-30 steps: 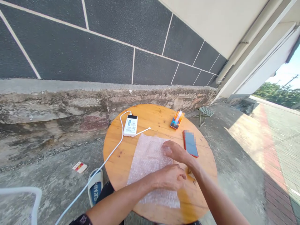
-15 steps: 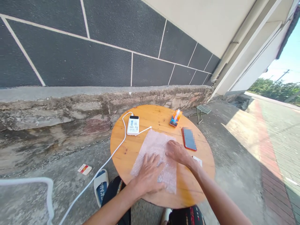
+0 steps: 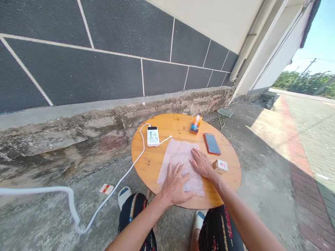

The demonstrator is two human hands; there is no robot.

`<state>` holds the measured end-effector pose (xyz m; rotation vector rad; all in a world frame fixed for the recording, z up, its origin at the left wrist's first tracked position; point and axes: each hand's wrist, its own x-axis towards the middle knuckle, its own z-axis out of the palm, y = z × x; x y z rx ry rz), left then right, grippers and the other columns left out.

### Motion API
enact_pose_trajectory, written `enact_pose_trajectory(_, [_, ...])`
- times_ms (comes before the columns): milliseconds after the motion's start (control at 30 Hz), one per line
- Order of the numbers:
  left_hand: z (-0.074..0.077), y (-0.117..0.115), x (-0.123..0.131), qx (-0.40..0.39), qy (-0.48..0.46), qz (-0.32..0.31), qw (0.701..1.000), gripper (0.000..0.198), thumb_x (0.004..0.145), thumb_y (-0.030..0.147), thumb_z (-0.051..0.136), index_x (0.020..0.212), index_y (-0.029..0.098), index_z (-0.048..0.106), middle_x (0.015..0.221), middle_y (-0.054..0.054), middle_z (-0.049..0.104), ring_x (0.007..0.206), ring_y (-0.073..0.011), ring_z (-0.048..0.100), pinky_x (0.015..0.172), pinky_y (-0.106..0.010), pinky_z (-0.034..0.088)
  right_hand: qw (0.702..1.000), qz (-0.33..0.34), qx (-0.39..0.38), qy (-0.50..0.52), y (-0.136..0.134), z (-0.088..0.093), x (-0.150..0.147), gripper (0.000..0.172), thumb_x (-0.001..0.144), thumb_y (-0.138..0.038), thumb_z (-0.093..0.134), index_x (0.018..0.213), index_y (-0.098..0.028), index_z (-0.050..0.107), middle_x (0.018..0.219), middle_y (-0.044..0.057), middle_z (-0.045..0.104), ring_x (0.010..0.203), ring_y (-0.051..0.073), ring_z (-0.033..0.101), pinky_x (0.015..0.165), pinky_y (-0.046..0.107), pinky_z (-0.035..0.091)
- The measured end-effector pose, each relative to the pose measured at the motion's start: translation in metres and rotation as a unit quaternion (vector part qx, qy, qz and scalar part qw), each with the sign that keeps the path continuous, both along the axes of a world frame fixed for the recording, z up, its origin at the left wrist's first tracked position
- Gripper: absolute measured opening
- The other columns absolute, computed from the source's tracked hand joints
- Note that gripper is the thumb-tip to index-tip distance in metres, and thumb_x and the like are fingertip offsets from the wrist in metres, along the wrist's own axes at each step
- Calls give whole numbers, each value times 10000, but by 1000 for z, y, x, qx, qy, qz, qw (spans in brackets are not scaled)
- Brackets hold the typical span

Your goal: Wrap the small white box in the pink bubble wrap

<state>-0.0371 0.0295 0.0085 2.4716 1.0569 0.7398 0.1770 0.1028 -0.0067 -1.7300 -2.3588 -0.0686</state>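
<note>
A pinkish sheet of bubble wrap (image 3: 180, 150) lies flat on the round wooden table (image 3: 146, 167). My left hand (image 3: 176, 184) rests on its near part with fingers spread. On the sheet's right side lies my right hand (image 3: 201, 163), palm down and fingers stretched out. Neither hand grips anything. Close to my right wrist stands a small cardboard box (image 3: 220, 166) with a white top. Beyond that hand is a phone (image 3: 212, 143) with a red edge, its screen blurred.
An orange tape dispenser (image 3: 196, 124) sits at the table's far side. A white power bank (image 3: 153, 136) has a white cable (image 3: 123, 177) running off to the left. On the ground are a red-and-white card (image 3: 106, 189) and a folding stool (image 3: 224, 113). A tiled wall (image 3: 112, 75) rises behind.
My right hand has shifted slightly down along the sheet's right side, its fingers straighter. The small box beside my right wrist shows more fully. The camera view has shifted.
</note>
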Motion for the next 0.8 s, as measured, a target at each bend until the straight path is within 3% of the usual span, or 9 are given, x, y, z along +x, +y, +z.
enact_pose_trajectory(167, [-2, -1, 3, 33, 32, 45, 998, 405, 865, 345, 490, 1252, 227, 511, 1348, -101, 459, 1291, -297, 315, 1116, -548, 81, 999, -6, 36, 22, -2, 0, 0, 542, 909, -379, 369, 1366, -86, 376, 1424, 161, 384, 1320, 253, 323, 1087, 409, 229])
enact_pose_trajectory(467, [-8, -2, 7, 99, 82, 71, 989, 343, 787, 338, 582, 1116, 242, 590, 1273, -75, 503, 1224, -282, 369, 1076, -553, 211, 998, -14, 54, 16, -1, -5, 2, 484, 941, -382, 286, 1328, -137, 440, 1382, 132, 449, 1279, 245, 378, 1047, 410, 278])
enact_pose_trajectory(800, [-9, -2, 5, 96, 74, 73, 990, 411, 786, 381, 587, 1180, 267, 564, 1299, -78, 471, 1261, -311, 315, 1080, -609, 142, 997, -46, 58, -1, 0, -6, 0, 474, 943, -370, 302, 1323, -117, 429, 1392, 132, 432, 1284, 248, 369, 1047, 404, 285])
